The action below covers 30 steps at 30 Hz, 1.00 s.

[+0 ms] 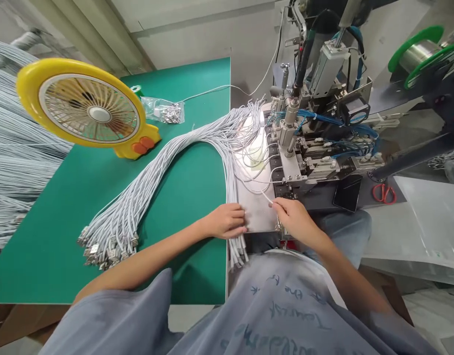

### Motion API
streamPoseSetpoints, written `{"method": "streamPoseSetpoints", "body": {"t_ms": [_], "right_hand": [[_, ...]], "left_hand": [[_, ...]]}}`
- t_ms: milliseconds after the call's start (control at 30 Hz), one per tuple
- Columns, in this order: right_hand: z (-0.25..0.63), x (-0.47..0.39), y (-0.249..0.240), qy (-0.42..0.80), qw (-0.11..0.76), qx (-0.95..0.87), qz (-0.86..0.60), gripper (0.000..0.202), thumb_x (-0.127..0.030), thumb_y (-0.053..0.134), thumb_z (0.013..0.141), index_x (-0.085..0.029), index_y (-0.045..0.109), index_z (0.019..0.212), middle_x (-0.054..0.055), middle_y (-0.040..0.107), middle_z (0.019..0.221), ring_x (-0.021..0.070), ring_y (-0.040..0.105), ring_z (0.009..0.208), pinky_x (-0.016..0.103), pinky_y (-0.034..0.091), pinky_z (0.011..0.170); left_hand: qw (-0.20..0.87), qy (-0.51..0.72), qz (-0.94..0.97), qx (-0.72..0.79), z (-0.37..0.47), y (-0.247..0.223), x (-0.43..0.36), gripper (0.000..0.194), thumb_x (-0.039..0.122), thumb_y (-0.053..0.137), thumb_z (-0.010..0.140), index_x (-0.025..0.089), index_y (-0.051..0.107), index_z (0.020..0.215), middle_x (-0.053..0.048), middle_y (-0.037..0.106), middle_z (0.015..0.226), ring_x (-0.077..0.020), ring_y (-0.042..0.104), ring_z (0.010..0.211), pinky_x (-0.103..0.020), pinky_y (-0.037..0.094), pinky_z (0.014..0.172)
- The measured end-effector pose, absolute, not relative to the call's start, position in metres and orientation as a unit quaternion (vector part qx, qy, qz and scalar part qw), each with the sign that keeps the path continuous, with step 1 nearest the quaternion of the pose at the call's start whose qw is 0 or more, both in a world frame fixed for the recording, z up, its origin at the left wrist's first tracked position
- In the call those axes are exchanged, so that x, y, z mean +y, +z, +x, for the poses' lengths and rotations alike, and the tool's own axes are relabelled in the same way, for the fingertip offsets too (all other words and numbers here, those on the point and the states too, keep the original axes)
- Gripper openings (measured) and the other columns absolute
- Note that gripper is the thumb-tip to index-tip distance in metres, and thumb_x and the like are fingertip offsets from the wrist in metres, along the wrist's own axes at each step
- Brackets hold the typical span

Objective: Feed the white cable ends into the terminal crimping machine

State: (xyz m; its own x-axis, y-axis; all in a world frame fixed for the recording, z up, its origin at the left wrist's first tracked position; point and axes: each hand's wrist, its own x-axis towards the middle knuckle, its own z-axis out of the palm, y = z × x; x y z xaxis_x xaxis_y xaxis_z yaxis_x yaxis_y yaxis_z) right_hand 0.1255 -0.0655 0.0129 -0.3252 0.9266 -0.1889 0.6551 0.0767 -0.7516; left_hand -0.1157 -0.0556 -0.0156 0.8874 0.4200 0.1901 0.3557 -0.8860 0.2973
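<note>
My left hand lies across a hanging bundle of white cables at the table's right edge, its fingers curled over them. Between the closed thumb and fingers of my right hand is the end of a single white cable, just in front of the machine. Other white cables run from the machine's side slots back to the pile. A long sheaf of the same cables curves over the green table to a cluster of metal connectors at the left.
A yellow fan stands on the green table near a plastic bag of small metal parts. Right of the machine are a phone, red-handled scissors and a green wire spool. More cables hang at far left.
</note>
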Motion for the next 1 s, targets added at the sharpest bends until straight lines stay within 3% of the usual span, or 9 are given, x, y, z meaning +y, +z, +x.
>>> {"method": "streamPoseSetpoints", "body": {"t_ms": [100, 200, 300, 400, 467, 533, 600, 733, 1000], "right_hand": [[0.128, -0.074, 0.013, 0.421, 0.174, -0.720, -0.523, 0.032, -0.028, 0.037, 0.090, -0.017, 0.063, 0.075, 0.002, 0.061, 0.064, 0.0121, 0.051, 0.061, 0.023, 0.031, 0.059], [0.135, -0.079, 0.011, 0.443, 0.198, -0.711, -0.509, 0.033, -0.029, 0.037, 0.091, -0.016, 0.064, 0.075, 0.001, 0.060, 0.063, 0.0111, 0.050, 0.060, 0.023, 0.033, 0.058], [0.148, -0.071, 0.007, 0.451, 0.255, -0.669, -0.532, 0.030, -0.031, 0.042, 0.089, -0.016, 0.065, 0.075, 0.000, 0.059, 0.061, 0.0101, 0.049, 0.057, 0.023, 0.035, 0.056], [0.158, -0.057, 0.000, 0.445, 0.383, -0.580, -0.565, 0.017, -0.030, 0.057, 0.080, -0.016, 0.066, 0.078, 0.002, 0.065, 0.070, 0.0115, 0.056, 0.062, 0.023, 0.044, 0.058], [0.158, -0.051, -0.003, 0.446, 0.469, -0.518, -0.560, 0.013, -0.028, 0.064, 0.073, -0.017, 0.065, 0.080, 0.003, 0.067, 0.077, 0.0129, 0.061, 0.068, 0.024, 0.049, 0.062], [0.155, -0.048, -0.005, 0.454, 0.524, -0.475, -0.542, 0.015, -0.027, 0.066, 0.071, -0.018, 0.064, 0.083, 0.002, 0.067, 0.078, 0.0122, 0.062, 0.067, 0.024, 0.052, 0.061], [0.149, -0.048, -0.006, 0.452, 0.558, -0.455, -0.526, 0.018, -0.025, 0.066, 0.072, -0.019, 0.064, 0.089, 0.001, 0.066, 0.077, 0.0106, 0.061, 0.064, 0.023, 0.053, 0.058], [0.140, -0.051, -0.007, 0.428, 0.590, -0.461, -0.506, 0.027, -0.024, 0.064, 0.077, -0.022, 0.061, 0.103, -0.001, 0.063, 0.075, 0.0099, 0.060, 0.065, 0.023, 0.054, 0.059], [0.135, -0.046, -0.013, 0.358, 0.603, -0.498, -0.511, 0.010, -0.028, 0.063, 0.079, -0.019, 0.068, 0.075, 0.001, 0.059, 0.072, 0.0109, 0.055, 0.068, 0.024, 0.045, 0.057]], "left_hand": [[0.068, 0.152, 0.975, 0.147, -0.112, -0.008, -0.061, 0.029, 0.026, 0.045, 0.090, 0.018, 0.053, 0.064, -0.003, 0.053, 0.060, -0.0143, 0.051, 0.058, -0.028, 0.044, 0.053], [0.015, 0.239, 0.959, 0.149, -0.088, 0.006, -0.055, 0.011, 0.022, 0.050, 0.088, 0.015, 0.058, 0.085, -0.006, 0.061, 0.078, -0.0150, 0.058, 0.074, -0.026, 0.049, 0.062], [-0.031, 0.264, 0.948, 0.173, -0.053, 0.014, -0.038, 0.021, 0.020, 0.053, 0.087, 0.009, 0.055, 0.104, -0.011, 0.064, 0.095, -0.0185, 0.058, 0.085, -0.030, 0.051, 0.070], [-0.048, 0.256, 0.947, 0.189, -0.023, 0.012, -0.019, 0.013, 0.013, 0.046, 0.089, 0.009, 0.057, 0.096, -0.006, 0.062, 0.076, -0.0148, 0.054, 0.066, -0.027, 0.045, 0.057], [-0.027, 0.272, 0.941, 0.200, -0.012, 0.009, -0.009, 0.015, 0.010, 0.042, 0.089, 0.011, 0.057, 0.089, -0.004, 0.058, 0.069, -0.0132, 0.051, 0.061, -0.024, 0.042, 0.053], [0.019, 0.296, 0.929, 0.221, -0.007, 0.008, -0.002, 0.015, 0.013, 0.042, 0.090, 0.011, 0.057, 0.089, -0.006, 0.059, 0.076, -0.0128, 0.052, 0.065, -0.023, 0.043, 0.054], [0.069, 0.322, 0.915, 0.235, -0.006, 0.007, 0.002, 0.015, 0.016, 0.043, 0.091, 0.011, 0.058, 0.092, -0.007, 0.059, 0.082, -0.0122, 0.054, 0.069, -0.021, 0.044, 0.056], [0.131, 0.352, 0.898, 0.228, -0.010, 0.005, 0.005, 0.015, 0.016, 0.043, 0.092, 0.012, 0.058, 0.091, -0.004, 0.057, 0.075, -0.0096, 0.051, 0.061, -0.020, 0.042, 0.053], [0.199, 0.411, 0.859, 0.234, -0.011, 0.002, 0.005, 0.014, 0.013, 0.049, 0.089, 0.013, 0.062, 0.083, -0.002, 0.055, 0.067, -0.0076, 0.050, 0.057, -0.018, 0.038, 0.050]]}}
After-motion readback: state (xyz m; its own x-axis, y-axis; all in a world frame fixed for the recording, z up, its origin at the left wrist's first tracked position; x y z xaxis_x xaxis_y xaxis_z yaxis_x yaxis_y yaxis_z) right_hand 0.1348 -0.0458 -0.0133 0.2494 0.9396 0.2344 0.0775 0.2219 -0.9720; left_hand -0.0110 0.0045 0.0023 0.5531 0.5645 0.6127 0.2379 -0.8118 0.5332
